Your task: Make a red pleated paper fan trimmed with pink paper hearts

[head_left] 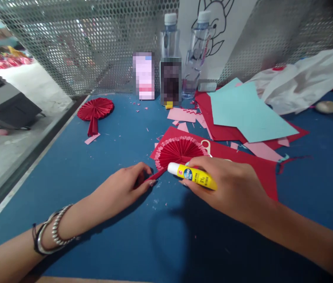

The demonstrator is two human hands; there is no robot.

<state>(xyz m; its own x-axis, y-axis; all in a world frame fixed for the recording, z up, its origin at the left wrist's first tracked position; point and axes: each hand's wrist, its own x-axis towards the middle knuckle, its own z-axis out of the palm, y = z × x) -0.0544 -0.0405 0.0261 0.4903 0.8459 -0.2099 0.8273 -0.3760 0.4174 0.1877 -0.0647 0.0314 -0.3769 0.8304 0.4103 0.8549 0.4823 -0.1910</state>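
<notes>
My right hand (231,184) holds a yellow glue stick (192,175), its white tip pointing left at the base of a pleated red paper fan (178,151) with a pink fringed edge. My left hand (125,188) pinches the fan's folded red handle end (157,175) against the blue table (95,220). The fan lies on a sheet of red paper (243,157). A finished red paper fan (95,110) lies at the far left of the table.
Light blue paper (245,110), pink sheets (181,114) and paper scraps lie behind the fan. Scissors (206,146) peek out beside it. Two water bottles (170,39) and two small boxes stand against a perforated metal screen (80,47). A white plastic bag (308,78) sits at right.
</notes>
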